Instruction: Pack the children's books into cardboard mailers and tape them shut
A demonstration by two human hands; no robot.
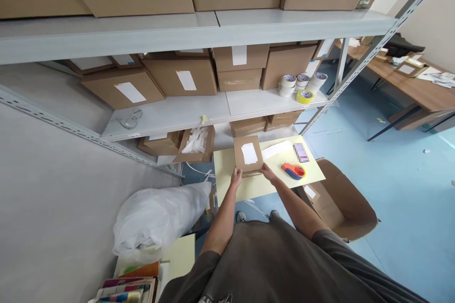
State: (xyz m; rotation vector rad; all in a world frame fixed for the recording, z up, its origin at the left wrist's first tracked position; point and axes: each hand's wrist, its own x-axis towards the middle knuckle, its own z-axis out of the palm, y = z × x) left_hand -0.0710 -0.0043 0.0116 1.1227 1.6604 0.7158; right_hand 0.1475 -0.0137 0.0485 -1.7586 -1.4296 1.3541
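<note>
A small brown cardboard box [241,144] with a white label [249,153] on its top is between my two hands, over a pale yellow table [225,184]. My left hand [236,176] grips its near left corner. At the near right corner, my right hand [268,172] holds it too. Whether the box rests on the table or is lifted slightly, I cannot tell. To the right of it lie a white paper sheet [275,149], a red and blue tape dispenser [293,171] and a blurred purple item [301,152].
Behind the table, a metal shelf [170,120] carries cardboard boxes and several tape rolls [287,81]. An open carton [350,199] stands on the floor at right. A large white plastic bag [159,215] bulges at left, above stacked books [131,289]. An open box [195,144] holds white material.
</note>
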